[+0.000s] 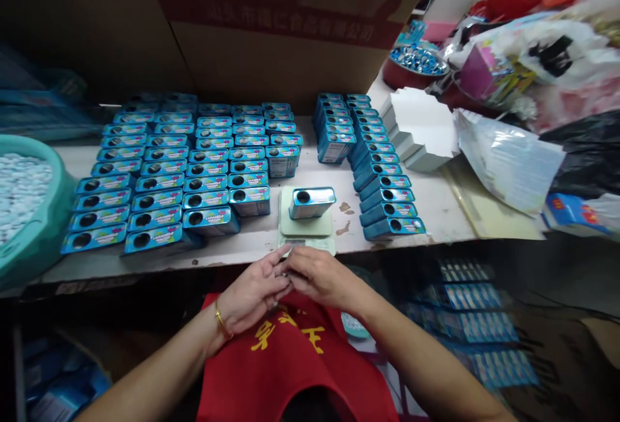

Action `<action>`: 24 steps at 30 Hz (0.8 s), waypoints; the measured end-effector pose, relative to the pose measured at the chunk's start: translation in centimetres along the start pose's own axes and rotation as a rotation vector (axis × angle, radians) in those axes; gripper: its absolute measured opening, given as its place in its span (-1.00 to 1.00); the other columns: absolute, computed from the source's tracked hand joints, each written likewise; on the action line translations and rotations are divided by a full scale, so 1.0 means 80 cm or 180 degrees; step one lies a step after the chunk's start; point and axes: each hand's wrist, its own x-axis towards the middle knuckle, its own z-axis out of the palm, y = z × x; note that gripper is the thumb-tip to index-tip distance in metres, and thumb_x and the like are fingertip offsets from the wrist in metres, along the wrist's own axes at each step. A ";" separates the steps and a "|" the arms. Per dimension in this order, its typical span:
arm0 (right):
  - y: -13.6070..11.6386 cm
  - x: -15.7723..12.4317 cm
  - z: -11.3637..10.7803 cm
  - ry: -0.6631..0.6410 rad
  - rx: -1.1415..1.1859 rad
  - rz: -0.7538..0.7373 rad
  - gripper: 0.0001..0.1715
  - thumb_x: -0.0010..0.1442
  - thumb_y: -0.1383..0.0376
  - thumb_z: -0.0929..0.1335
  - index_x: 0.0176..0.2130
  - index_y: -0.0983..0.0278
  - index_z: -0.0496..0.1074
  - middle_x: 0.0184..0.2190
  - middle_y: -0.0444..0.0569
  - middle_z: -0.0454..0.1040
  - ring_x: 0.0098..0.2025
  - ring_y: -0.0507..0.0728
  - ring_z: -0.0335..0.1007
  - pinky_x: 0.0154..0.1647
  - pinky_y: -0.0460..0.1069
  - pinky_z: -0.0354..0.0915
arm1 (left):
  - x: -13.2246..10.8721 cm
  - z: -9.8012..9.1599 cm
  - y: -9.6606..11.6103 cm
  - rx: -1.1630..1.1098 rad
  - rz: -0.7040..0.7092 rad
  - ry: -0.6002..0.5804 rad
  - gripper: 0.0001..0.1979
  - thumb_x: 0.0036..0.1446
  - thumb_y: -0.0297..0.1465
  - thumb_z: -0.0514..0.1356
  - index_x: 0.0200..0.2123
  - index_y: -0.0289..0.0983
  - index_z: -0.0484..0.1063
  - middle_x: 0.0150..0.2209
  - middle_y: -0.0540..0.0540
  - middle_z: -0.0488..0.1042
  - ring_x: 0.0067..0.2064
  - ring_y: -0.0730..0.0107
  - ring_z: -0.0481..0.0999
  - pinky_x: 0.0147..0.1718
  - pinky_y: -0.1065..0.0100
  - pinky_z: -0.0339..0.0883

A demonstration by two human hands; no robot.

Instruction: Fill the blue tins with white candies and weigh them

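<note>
A single blue tin with a round hole in its top stands on a small pale green scale at the table's front edge. Just below the scale my left hand and my right hand meet, fingertips touching. The fingers of both are curled together around something small that I cannot make out. A gold bracelet circles my left wrist. Rows of the same blue tins fill the table to the left, and more blue tins lie in rows to the right.
A teal basin of small white pieces sits at the far left. White folded boxes are stacked at the back right, beside plastic bags and a red bowl. A cardboard box stands behind. Blue packs lie under the table.
</note>
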 end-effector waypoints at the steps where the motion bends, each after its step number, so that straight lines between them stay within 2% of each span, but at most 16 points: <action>1: 0.000 0.003 -0.006 0.0092 -0.0068 0.0030 -0.85 0.13 0.39 0.21 -0.28 0.29 0.33 -0.38 -0.06 0.35 -0.29 0.03 0.26 -0.25 -0.08 0.24 | 0.000 0.001 0.003 -0.0037 0.0045 0.0017 -0.42 -0.10 -0.68 0.16 0.04 -0.23 0.24 -0.05 -0.16 0.39 -0.04 0.31 0.37 -0.03 0.32 0.21; 4: 0.004 0.016 -0.032 0.0631 -0.0303 0.0113 -0.86 0.12 0.40 0.21 -0.29 0.28 0.32 -0.38 -0.06 0.34 -0.31 0.03 0.26 -0.28 -0.08 0.24 | -0.003 -0.001 0.011 -0.0189 0.0207 0.0154 -0.51 -0.08 -0.68 0.14 -0.02 -0.31 0.30 -0.02 -0.22 0.36 0.03 0.26 0.31 0.00 0.34 0.19; 7: 0.015 0.036 -0.061 0.1155 -0.0644 0.0236 -0.82 0.12 0.41 0.20 -0.26 0.26 0.33 -0.34 -0.04 0.35 -0.27 0.05 0.28 -0.24 -0.06 0.23 | -0.008 -0.010 0.014 -0.0222 0.0276 0.0359 -0.50 -0.08 -0.69 0.14 -0.01 -0.33 0.28 0.03 -0.26 0.32 0.06 0.24 0.28 0.01 0.34 0.19; 11: 0.026 0.052 -0.079 0.1278 -0.0949 0.0291 -0.79 0.15 0.39 0.20 -0.24 0.25 0.36 -0.31 -0.02 0.36 -0.26 0.07 0.30 -0.23 -0.05 0.24 | -0.018 -0.024 0.011 -0.0166 0.0296 0.0468 -0.54 -0.05 -0.66 0.14 -0.03 -0.33 0.28 0.06 -0.26 0.28 0.07 0.24 0.26 0.02 0.33 0.18; 14: 0.027 0.041 -0.083 0.1567 -0.0849 0.0320 -0.77 0.16 0.38 0.19 -0.22 0.24 0.38 -0.31 -0.03 0.38 -0.24 0.06 0.32 -0.22 -0.05 0.25 | -0.029 -0.040 0.008 -0.0147 0.0331 0.0611 -0.57 -0.04 -0.66 0.13 -0.04 -0.32 0.29 0.04 -0.25 0.30 0.04 0.24 0.30 -0.01 0.34 0.22; 16: 0.028 0.024 -0.085 0.1873 -0.0754 0.0422 -0.79 0.15 0.38 0.21 -0.24 0.23 0.39 -0.31 -0.05 0.39 -0.24 0.06 0.32 -0.20 -0.04 0.25 | -0.038 -0.059 0.005 -0.0106 0.0389 0.0809 -0.58 -0.03 -0.66 0.12 -0.06 -0.32 0.30 -0.04 -0.24 0.36 -0.06 0.31 0.39 -0.11 0.38 0.31; 18: 0.033 0.007 -0.087 0.2072 -0.0676 0.0570 -0.82 0.14 0.37 0.24 -0.27 0.23 0.41 -0.33 -0.06 0.41 -0.26 0.06 0.33 -0.21 -0.02 0.26 | -0.046 -0.082 0.001 -0.0069 0.0487 0.1055 -0.63 -0.02 -0.65 0.12 -0.10 -0.32 0.33 -0.21 -0.18 0.44 -0.29 0.48 0.46 -0.34 0.50 0.37; 20: 0.041 -0.007 -0.088 0.2142 -0.0583 0.0717 -0.83 0.12 0.35 0.26 -0.29 0.23 0.42 -0.34 -0.07 0.41 -0.28 0.07 0.33 -0.24 -0.01 0.28 | -0.053 -0.106 -0.004 -0.0089 0.0593 0.1282 -0.69 -0.01 -0.64 0.11 -0.16 -0.32 0.36 -0.41 -0.07 0.42 -0.50 0.63 0.38 -0.58 0.61 0.29; 22: 0.049 -0.014 -0.086 0.2164 -0.0485 0.0829 -0.81 0.11 0.31 0.27 -0.24 0.23 0.41 -0.29 -0.05 0.40 -0.25 0.08 0.33 -0.28 0.00 0.31 | -0.058 -0.124 -0.009 -0.0160 0.0674 0.1478 -0.74 0.01 -0.62 0.09 -0.20 -0.33 0.38 -0.48 -0.03 0.38 -0.56 0.66 0.31 -0.67 0.63 0.20; 24: 0.055 -0.014 -0.083 0.2140 -0.0423 0.0859 -0.71 0.08 0.26 0.29 -0.14 0.21 0.36 -0.18 -0.01 0.35 -0.16 0.11 0.30 -0.26 0.02 0.32 | -0.061 -0.134 -0.013 -0.0217 0.0731 0.1614 -0.77 0.03 -0.60 0.07 -0.21 -0.35 0.39 -0.46 -0.07 0.39 -0.52 0.61 0.35 -0.64 0.59 0.24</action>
